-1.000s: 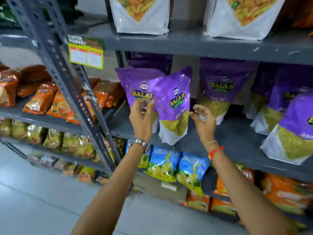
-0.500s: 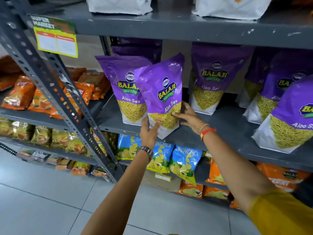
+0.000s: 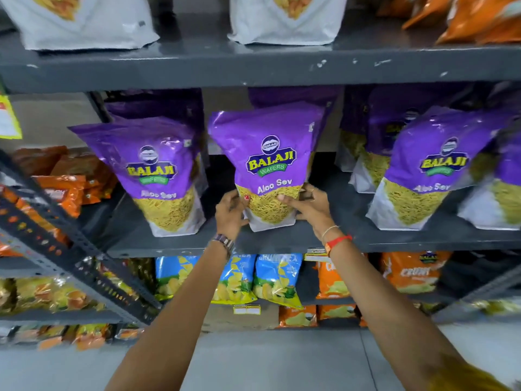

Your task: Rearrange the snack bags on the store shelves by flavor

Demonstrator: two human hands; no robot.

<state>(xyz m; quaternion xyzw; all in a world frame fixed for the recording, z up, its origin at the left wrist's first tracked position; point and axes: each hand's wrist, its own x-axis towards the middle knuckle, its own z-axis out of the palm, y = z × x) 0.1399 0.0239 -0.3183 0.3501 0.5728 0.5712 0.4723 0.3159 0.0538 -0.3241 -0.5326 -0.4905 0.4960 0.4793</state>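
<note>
A purple Balaji Aloo Sev bag (image 3: 267,153) stands upright in the middle of the grey middle shelf (image 3: 282,241). My left hand (image 3: 229,214) grips its lower left corner and my right hand (image 3: 308,206) grips its lower right side. Another purple Aloo Sev bag (image 3: 158,173) stands a short gap to its left. A third one (image 3: 428,170) leans at the right, with more purple bags behind and beside it.
White snack bags (image 3: 284,21) sit on the top shelf, orange bags (image 3: 465,15) at its right. Below are blue chip bags (image 3: 270,277) and orange bags (image 3: 411,272). A slanted perforated grey upright (image 3: 56,241) stands at the left, with orange packets (image 3: 64,187) beyond it.
The held bag was leaning against the left bag; it now stands upright and apart, further right. Both hands slid down to its lower corners. The view shifted right and closer.
</note>
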